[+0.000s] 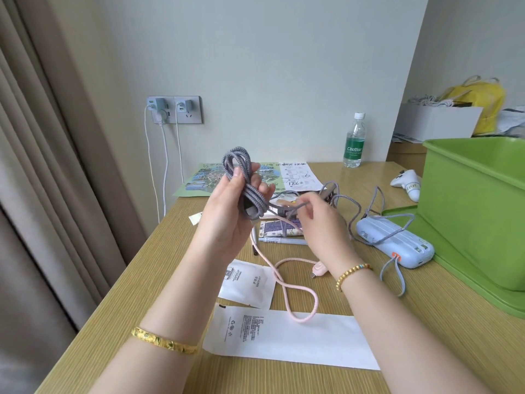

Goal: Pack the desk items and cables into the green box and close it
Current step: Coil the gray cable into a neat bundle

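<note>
My left hand [227, 217] is raised above the desk and grips a coiled bundle of grey braided cable [241, 177]. My right hand [321, 220] pinches the loose run of that same cable, which trails right over a light blue power bank [397, 243]. A pink cable [287, 282] lies looped on the desk below my hands. The green box [477, 211] stands open at the right on its green lid [483, 291]. A pen [284, 240] and a patterned pouch [279, 227] lie under my hands.
White packets [247, 282] and a long white paper [292, 339] lie near the front edge. A map leaflet [204, 180], a printed sheet [298, 174], a water bottle [354, 140] and a white controller [406, 183] sit further back. Chargers [170, 108] hang in the wall socket.
</note>
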{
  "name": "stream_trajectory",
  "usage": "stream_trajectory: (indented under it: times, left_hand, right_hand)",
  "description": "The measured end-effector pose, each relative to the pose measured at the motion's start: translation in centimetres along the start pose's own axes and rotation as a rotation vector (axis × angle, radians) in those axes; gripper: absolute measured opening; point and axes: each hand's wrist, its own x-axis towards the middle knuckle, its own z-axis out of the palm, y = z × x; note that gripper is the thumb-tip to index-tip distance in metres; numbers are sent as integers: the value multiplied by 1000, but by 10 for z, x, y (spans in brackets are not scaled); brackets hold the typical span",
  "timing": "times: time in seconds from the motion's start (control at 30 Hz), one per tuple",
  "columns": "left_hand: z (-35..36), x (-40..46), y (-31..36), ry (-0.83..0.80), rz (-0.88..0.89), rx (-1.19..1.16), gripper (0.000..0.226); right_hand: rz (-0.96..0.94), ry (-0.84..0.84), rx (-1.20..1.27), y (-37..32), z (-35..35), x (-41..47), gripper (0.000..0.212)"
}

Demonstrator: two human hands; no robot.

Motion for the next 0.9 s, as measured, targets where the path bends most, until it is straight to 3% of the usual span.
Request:
stream_trajectory:
  times: [0.1, 0.2, 0.3, 0.43, 0.5, 0.6, 0.7, 0.8, 0.9]
  left_hand:
    - [-2, 0, 2, 25, 22, 47, 25]
    - [-7, 3, 5, 119, 78, 113, 25]
    - [-10, 5, 6, 211, 122, 180, 25]
    - [-13, 5, 4, 299, 153, 352, 22]
    - [-14, 4, 2, 349, 139, 579, 18]
    - [-16, 2, -1, 325, 50, 908, 23]
    - [-12, -1, -5, 259, -8, 1039, 27]
    - [-5, -4, -7, 145, 15, 1112, 26]
    - [-4, -7, -12, -62, -1, 1202, 13]
  right_hand:
    - [20, -23, 118, -4, -1, 1, 25]
    - [-38, 182, 314, -13, -9, 1, 23]
    - [-183, 409, 340, -24, -20, -2, 16]
    - [-267, 480, 389, -36, -38, -3, 12]
    - [-271, 382, 422, -42, -48, -4, 10]
    - [-195, 61, 515, -45, -56, -5, 16]
    - [-69, -271, 847, -43, -57, -3, 29]
    - [-24, -365, 1071, -40, -57, -1, 34]
    - [-11, -372, 1103, -37, -55, -1, 31]
